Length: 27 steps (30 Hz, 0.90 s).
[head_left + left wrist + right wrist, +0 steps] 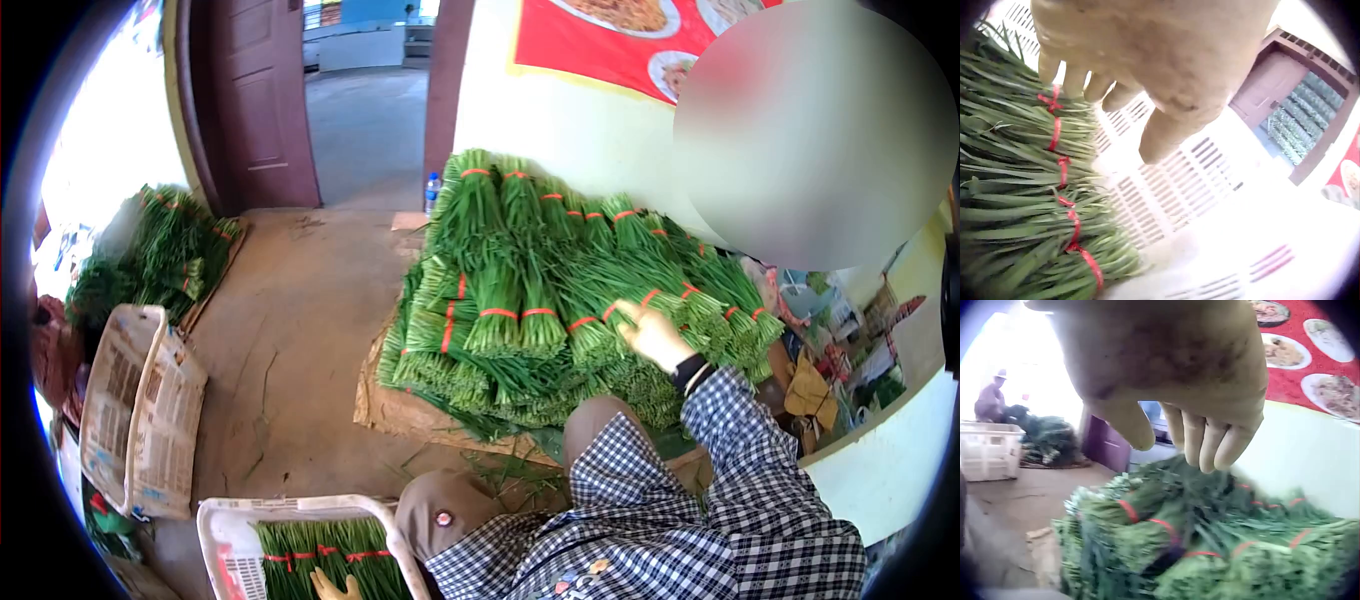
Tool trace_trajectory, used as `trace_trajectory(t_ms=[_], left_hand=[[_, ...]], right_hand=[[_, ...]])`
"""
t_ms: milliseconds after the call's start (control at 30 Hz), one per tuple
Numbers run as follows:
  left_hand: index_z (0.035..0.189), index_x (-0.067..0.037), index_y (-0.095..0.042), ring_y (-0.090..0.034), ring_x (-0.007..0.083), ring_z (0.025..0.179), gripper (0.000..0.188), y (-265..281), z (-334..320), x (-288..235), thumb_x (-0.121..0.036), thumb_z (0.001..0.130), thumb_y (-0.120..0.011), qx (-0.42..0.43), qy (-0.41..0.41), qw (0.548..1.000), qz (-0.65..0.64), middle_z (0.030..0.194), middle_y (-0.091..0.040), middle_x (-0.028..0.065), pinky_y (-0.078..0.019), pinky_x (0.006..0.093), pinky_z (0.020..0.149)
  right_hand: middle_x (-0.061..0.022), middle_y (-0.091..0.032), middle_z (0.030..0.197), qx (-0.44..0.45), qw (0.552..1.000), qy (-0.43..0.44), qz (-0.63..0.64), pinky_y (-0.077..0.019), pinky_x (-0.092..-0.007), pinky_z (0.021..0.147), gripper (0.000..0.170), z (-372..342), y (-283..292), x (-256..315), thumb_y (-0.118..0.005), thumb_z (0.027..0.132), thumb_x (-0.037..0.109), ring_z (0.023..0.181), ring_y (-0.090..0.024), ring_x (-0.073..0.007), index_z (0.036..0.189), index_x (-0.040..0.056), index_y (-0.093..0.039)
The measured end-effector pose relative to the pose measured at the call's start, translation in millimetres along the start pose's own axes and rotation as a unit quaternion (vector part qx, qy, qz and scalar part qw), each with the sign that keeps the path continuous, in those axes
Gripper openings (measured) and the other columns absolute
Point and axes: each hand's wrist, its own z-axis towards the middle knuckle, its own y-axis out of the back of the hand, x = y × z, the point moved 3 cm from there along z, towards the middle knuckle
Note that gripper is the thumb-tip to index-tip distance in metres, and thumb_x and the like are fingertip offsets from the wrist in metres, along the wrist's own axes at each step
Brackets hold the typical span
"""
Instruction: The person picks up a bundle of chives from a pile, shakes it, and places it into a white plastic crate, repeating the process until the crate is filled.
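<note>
Head: knee [445,508] beside white basket [232,545]

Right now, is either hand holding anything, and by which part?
Nothing: the left hand is by chive bundles in the crate, the right hand over the stacked bundles.

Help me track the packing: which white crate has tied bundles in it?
The near crate, below the left hand: red-tied bundles lie inside it, while none show in the other crate, farther left.

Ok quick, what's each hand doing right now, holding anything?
Left hand: open, holding nothing, over the bundles in the white crate.
Right hand: open, fingers loosely bent, nothing in its grip, at the big pile.
</note>
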Motion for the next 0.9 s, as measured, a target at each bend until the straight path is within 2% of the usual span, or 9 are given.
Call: trace_trajectory(t_ms=[33, 200, 300, 367, 500, 567, 700, 767, 900], left_hand=[[0.151, 0.003, -0.045, -0.043, 0.045, 0.143, 0.076, 12, -9, -21, -0.036, 0.093, -0.075, 0.001, -0.007, 1.0, 0.004, 0.155, -0.043, 0.0324, -0.0379, 0.0461, 0.119], [0.143, 0.004, -0.054, -0.053, 0.0465, 0.134, 0.062, 67, -33, -112, -0.023, 0.092, -0.077, -0.095, -0.152, 0.983, 0.03, 0.145, -0.054, 0.0329, -0.0437, 0.047, 0.114], [0.138, 0.006, -0.058, -0.054, 0.0465, 0.133, 0.054, 100, -41, -166, -0.018, 0.092, -0.075, -0.119, -0.188, 0.974, 0.036, 0.143, -0.056, 0.0322, -0.043, 0.047, 0.114], [0.137, 0.006, -0.058, -0.054, 0.0476, 0.132, 0.053, 114, -46, -196, -0.017, 0.092, -0.074, -0.119, -0.195, 0.972, 0.051, 0.143, -0.055, 0.0322, -0.0428, 0.0471, 0.114], [0.132, 0.008, -0.061, -0.055, 0.0493, 0.129, 0.047, 114, -48, -232, -0.015, 0.093, -0.073, -0.098, -0.222, 0.97, 0.003, 0.142, -0.056, 0.033, -0.0453, 0.048, 0.111], [0.13, 0.008, -0.063, -0.058, 0.0477, 0.126, 0.045, 114, -51, -267, -0.012, 0.091, -0.073, -0.105, -0.271, 0.956, 0.04, 0.141, -0.056, 0.0328, -0.0467, 0.0479, 0.109], [0.135, 0.008, -0.06, -0.063, 0.0433, 0.119, 0.05, 87, -36, -287, -0.012, 0.091, -0.073, -0.038, -0.267, 0.963, 0.007, 0.146, -0.053, 0.0318, -0.0552, 0.0427, 0.096], [0.137, 0.006, -0.059, -0.063, 0.0458, 0.117, 0.051, 78, -31, -302, -0.018, 0.094, -0.072, -0.061, -0.367, 0.928, 0.02, 0.146, -0.054, 0.0299, -0.0531, 0.0455, 0.098], [0.135, 0.003, -0.062, -0.06, 0.0467, 0.123, 0.048, 76, -31, -344, -0.019, 0.094, -0.07, -0.04, -0.379, 0.924, -0.013, 0.143, -0.057, 0.0292, -0.0517, 0.0455, 0.101]], right_hand=[[-0.0201, -0.069, 0.125, -0.001, 0.997, -0.073, -0.041, -0.0542, -0.0418, 0.098, 0.051, 9, 12, -40, -0.07, 0.093, 0.022, 0.112, -0.067, -0.0384, 0.14, 0.0077, -0.059], [-0.0185, -0.07, 0.122, -0.088, 0.951, -0.122, -0.271, -0.0532, -0.0443, 0.097, 0.054, 43, 53, -167, -0.07, 0.09, 0.027, 0.112, -0.067, -0.0344, 0.136, 0.0019, -0.058], [-0.0149, -0.071, 0.12, -0.012, 0.923, -0.256, -0.286, -0.0516, -0.0477, 0.098, 0.056, 58, 61, -217, -0.07, 0.091, 0.034, 0.113, -0.067, -0.0346, 0.136, 0.0037, -0.057], [-0.0189, -0.062, 0.142, 0.106, 0.894, -0.355, -0.253, -0.0455, -0.0477, 0.11, 0.078, 58, 65, -243, -0.066, 0.094, 0.039, 0.132, -0.058, -0.0349, 0.158, 0.0063, -0.037], [-0.022, -0.043, 0.16, 0.255, 0.862, -0.415, -0.141, -0.0392, -0.0438, 0.118, 0.112, 72, 35, -337, -0.075, 0.084, 0.062, 0.142, -0.049, -0.0361, 0.164, 0.0035, -0.022], [-0.0217, -0.046, 0.157, 0.267, 0.868, -0.406, -0.105, -0.041, -0.0437, 0.117, 0.114, 71, 28, -365, -0.076, 0.078, 0.07, 0.14, -0.05, -0.0374, 0.159, 0.0012, -0.034], [-0.019, -0.058, 0.148, 0.231, 0.869, -0.423, -0.115, -0.046, -0.0418, 0.11, 0.101, 46, 78, -291, -0.079, 0.073, 0.076, 0.133, -0.057, -0.0327, 0.141, 0.0037, -0.062], [-0.0227, -0.058, 0.147, 0.203, 0.886, -0.416, -0.022, -0.0452, -0.0431, 0.11, 0.108, 28, 90, -285, -0.08, 0.066, 0.08, 0.132, -0.058, -0.0345, 0.138, -0.0003, -0.064], [-0.0153, -0.069, 0.11, 0.147, 0.911, -0.376, 0.083, -0.0469, -0.0442, 0.093, 0.094, 2, 68, -362, -0.081, 0.067, 0.079, 0.104, -0.06, -0.0307, 0.113, -0.0022, -0.073]])
